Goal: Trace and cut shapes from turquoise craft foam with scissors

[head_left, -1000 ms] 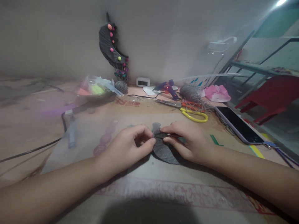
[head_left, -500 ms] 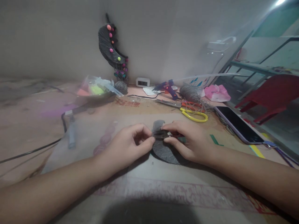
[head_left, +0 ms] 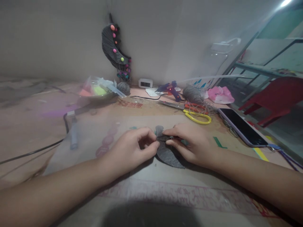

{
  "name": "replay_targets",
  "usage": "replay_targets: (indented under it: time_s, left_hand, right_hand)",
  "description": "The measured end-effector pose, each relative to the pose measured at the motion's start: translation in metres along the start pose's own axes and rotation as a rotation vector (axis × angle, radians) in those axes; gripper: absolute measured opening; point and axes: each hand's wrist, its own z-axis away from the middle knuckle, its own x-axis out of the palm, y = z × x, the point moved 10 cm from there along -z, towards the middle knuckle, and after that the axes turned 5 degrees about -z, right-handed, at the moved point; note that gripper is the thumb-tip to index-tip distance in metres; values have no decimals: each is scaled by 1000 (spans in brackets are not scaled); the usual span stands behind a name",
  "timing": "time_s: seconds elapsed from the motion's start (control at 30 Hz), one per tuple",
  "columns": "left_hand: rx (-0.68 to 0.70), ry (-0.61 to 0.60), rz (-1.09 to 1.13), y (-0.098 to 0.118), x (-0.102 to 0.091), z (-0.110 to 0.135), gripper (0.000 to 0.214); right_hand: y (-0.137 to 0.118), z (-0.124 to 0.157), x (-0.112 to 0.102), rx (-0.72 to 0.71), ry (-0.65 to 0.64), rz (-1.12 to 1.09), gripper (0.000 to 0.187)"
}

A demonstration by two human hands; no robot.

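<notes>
The left hand [head_left: 134,145] and the right hand [head_left: 194,142] are positioned over the tabletop [head_left: 30,129], centre front, one on each side of the grey wrapped piece [head_left: 169,156]; the piece lies flat between them on a pale sheet [head_left: 139,179], its rounded lower edge facing the operator and a lighter grey tab projecting at its far end. The left grip is pinched, thumb against forefinger, on the left edge of the piece; the right grip has thumb and forefinger set on either side of a narrow dark strip near the tab; whether it is fully closed cannot be told.

Beyond the hands, the scissors [head_left: 200,122] lie with their yellow handle to the right; a purple glue gun [head_left: 174,92] is placed behind them, beside a grey yarn skein [head_left: 192,94]; a phone [head_left: 242,125] lies to the right of the right hand, screen up. A bowl [head_left: 98,100] stands at the left rear; a dark crescent ornament [head_left: 109,47] with coloured balls hangs on the wall [head_left: 163,37]; a white clock [head_left: 145,83] stands at its base.
</notes>
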Motion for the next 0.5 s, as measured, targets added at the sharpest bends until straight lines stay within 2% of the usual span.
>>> replay_targets:
  time_s: [0.3, 0.5]
  left_hand:
    - [-9, -3, 13, 0, -1, 1, 12]
    - [-31, -22, 36, -3, 1, -1, 13]
  right_hand:
    - [-1, 1, 0, -24, 4, -4, 16]
    - [6, 1, 1, 37, 18, -61, 16]
